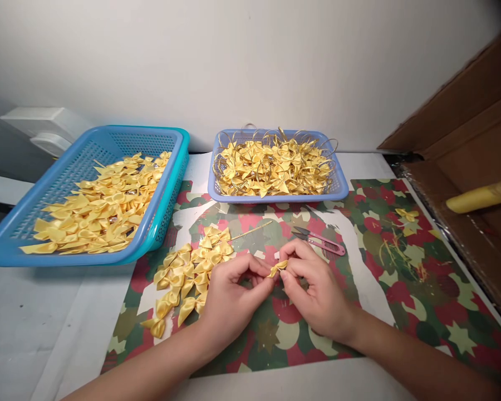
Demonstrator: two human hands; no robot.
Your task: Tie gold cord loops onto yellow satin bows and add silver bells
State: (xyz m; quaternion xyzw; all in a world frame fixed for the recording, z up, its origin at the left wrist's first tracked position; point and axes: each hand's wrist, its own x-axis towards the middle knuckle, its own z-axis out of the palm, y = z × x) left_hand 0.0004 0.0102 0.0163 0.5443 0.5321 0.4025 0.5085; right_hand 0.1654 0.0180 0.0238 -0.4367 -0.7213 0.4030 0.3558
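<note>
No readable text or numbers.

The held bow [278, 269] is satin-like cloth, smooth and glossy; the loose bows [187, 273] share that sheen; the blue basket [45, 258], teal basket [161, 223] and small basket [275, 198] are smooth, faintly shiny plastic with perforated walls; the rings [280, 133] look like shiny metal; the snips [326, 244] pair a smooth, plastic-looking handle with dark metal blades [301, 230]; the sheet [292, 309] is smooth and semi-gloss, whether paper or film cannot be told; the wall [250, 67] is matt; the cardboard [463, 83] is matt, rough-edged.
</note>
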